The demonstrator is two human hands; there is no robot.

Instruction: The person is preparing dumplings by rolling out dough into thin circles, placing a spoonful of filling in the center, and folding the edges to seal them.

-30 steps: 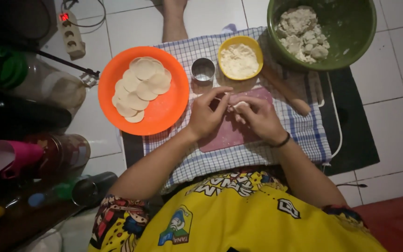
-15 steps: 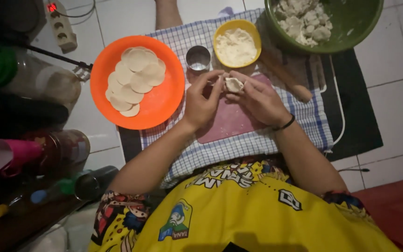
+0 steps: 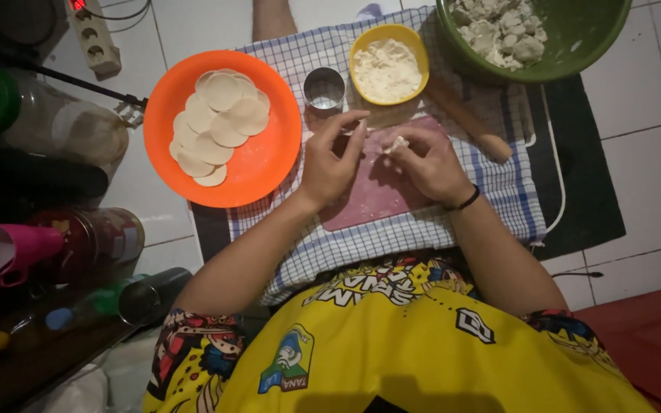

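Both hands, left (image 3: 333,162) and right (image 3: 428,164), are pinching a dumpling (image 3: 397,143); orange plate (image 3: 269,164) (holding round wrappers (image 3: 219,126)) sitting beside them.

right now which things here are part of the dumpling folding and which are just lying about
In use: left hand, right hand, dough piece, pink board, orange plate of wrappers, yellow bowl, green bowl, round cutter, rolling pin.

Lying about: power strip, pink cup, jars.
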